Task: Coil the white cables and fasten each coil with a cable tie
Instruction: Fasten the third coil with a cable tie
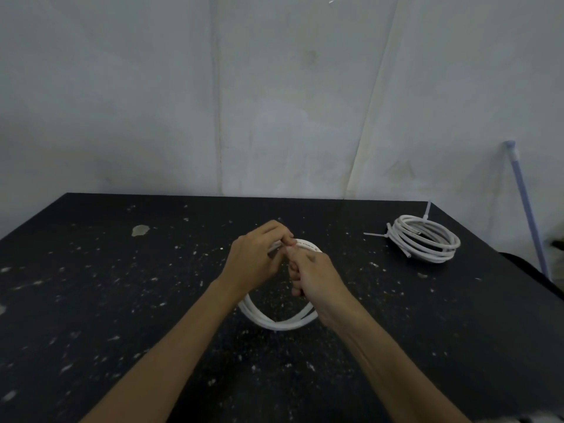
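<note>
The left hand [258,259] sits over the middle of the table, its fingers curled in and pinching the far top of a cable coil [278,323]. The right hand [316,277] is just beside it, touching it at the fingertips, with its fingers wrapped round the right side of the same coil. Both hands are grasping the coil. It is held tilted up, the near part of the loop hanging low close to the table [122,300] between the two forearms. A short white piece sticks out to the left of the left hand's fingertips; it is too small to tell whether it is the cable's end or a tie. The far part of the loop shows as a short white arc just right of the left hand's fingertips.

Well apart from the hands, near the far right corner of the table, lies a tied coil [425,241] of white cable, flat on the surface. Two cable ties stick out from it: one tie tail [428,210] points away toward the wall and another tie tail [375,234] points left along the table. A cut cable end shows at its near edge.

The table is black with pale specks and smears all over it. Behind it hangs a white wall [274,102]. A light blue pole [525,203] leans against it at the far right.
</note>
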Available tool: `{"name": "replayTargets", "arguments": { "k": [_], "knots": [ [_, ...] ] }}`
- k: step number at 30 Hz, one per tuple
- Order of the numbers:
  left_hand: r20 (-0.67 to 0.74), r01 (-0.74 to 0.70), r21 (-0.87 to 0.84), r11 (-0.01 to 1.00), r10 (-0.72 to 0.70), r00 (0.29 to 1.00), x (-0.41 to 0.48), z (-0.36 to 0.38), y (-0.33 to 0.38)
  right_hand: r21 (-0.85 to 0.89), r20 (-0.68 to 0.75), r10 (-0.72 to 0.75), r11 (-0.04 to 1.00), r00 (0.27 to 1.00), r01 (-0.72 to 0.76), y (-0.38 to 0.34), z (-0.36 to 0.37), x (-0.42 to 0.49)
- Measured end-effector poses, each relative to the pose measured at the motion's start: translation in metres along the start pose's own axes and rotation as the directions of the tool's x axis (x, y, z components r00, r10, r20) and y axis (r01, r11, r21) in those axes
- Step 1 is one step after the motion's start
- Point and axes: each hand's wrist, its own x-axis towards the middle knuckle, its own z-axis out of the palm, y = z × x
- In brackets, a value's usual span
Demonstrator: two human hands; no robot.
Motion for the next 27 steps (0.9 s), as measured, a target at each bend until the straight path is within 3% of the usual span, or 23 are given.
{"name": "replayTargets", "arguments": {
  "k": [4,6,9,11,13,16,21,24,27],
  "knots": [
    [0.075,0.048,-0.209,0.977,-0.033,0.997,0.003,-0.005,-0.004,-0.294,0.092,-0.154,0.940,0.984,0.174,-0.004,-0.017,-0.005],
    [0.041,0.142,-0.290,0.947,-0.136,0.990,0.002,-0.008,-0.011,-0.266,-0.041,-0.275,0.930,0.961,0.255,0.000,-0.031,-0.003],
    [0.042,0.260,-0.357,0.897,-0.263,0.964,-0.003,-0.007,-0.017,-0.245,-0.325,-0.400,0.911,0.857,0.333,0.025,-0.054,0.018],
    [0.094,0.321,-0.401,0.858,-0.309,0.946,-0.005,-0.003,-0.017,-0.151,-0.292,-0.322,0.945,0.900,0.289,0.045,-0.058,0.030],
    [0.129,0.361,-0.412,0.837,-0.338,0.932,-0.006,0.002,-0.015,-0.040,-0.129,-0.232,0.973,0.964,0.229,0.060,-0.054,0.034],
    [0.127,0.396,-0.410,0.822,-0.378,0.917,-0.007,0.007,-0.013,0.156,0.022,-0.185,0.971,0.982,0.180,0.067,-0.044,0.032],
    [0.208,0.470,-0.467,0.749,-0.424,0.882,-0.008,0.004,-0.012,0.438,0.029,-0.112,0.894,0.993,0.088,0.065,-0.042,0.037],
    [0.205,0.537,-0.559,0.632,-0.522,0.828,-0.024,0.003,-0.010,0.591,-0.033,-0.038,0.805,0.999,0.050,0.064,-0.046,0.041],
    [0.187,0.605,-0.638,0.477,-0.666,0.722,-0.043,0.020,0.003,0.666,-0.087,0.035,0.746,0.996,0.032,0.066,-0.050,0.046]
  ]
}}
